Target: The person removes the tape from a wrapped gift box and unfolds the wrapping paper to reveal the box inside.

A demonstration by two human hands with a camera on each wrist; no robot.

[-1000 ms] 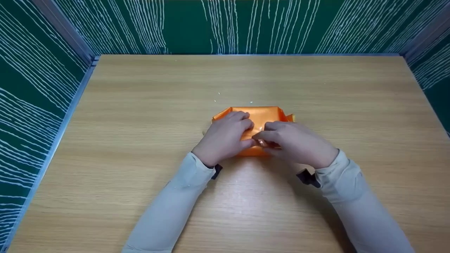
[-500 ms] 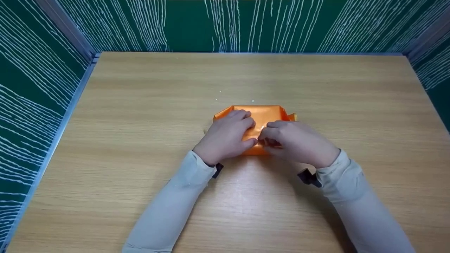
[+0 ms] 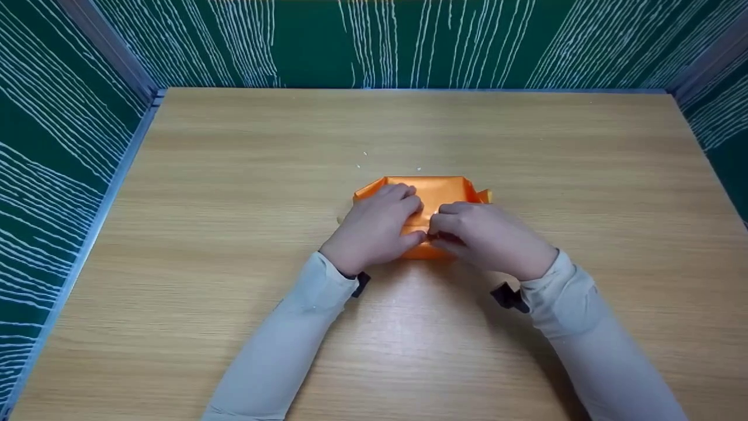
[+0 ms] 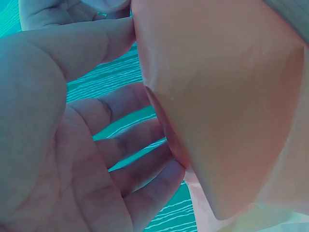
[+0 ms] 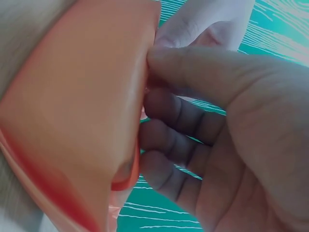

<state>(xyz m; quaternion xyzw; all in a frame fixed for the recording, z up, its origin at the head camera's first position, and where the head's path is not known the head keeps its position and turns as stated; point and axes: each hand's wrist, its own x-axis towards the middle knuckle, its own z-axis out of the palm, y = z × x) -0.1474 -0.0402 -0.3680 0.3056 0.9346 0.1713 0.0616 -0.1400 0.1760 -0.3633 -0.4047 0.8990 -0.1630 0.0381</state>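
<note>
A box-shaped package in shiny orange wrapping paper (image 3: 435, 190) lies on the table, its folded ends jutting out left and right. My left hand (image 3: 377, 228) rests flat across its left part, fingers extended onto the top. In the left wrist view, the left hand's fingertips (image 4: 171, 169) lie on the package's upper face. My right hand (image 3: 491, 237), its fingers curled, pinches at the paper near the front middle, close to the left thumb. The right thumb (image 5: 193, 67) and fingertips meet the orange paper (image 5: 82, 96) in the right wrist view; the pinched spot is mostly hidden.
A light wood table (image 3: 234, 175) runs under everything. Green panels with white wavy lines (image 3: 315, 44) border it at the back and sides. Tiny white scraps (image 3: 419, 169) lie behind the package.
My right hand's fingertips have shifted slightly and curled in closer over the front middle, covering a shiny spot seen earlier. The left hand and the package stay in place.
</note>
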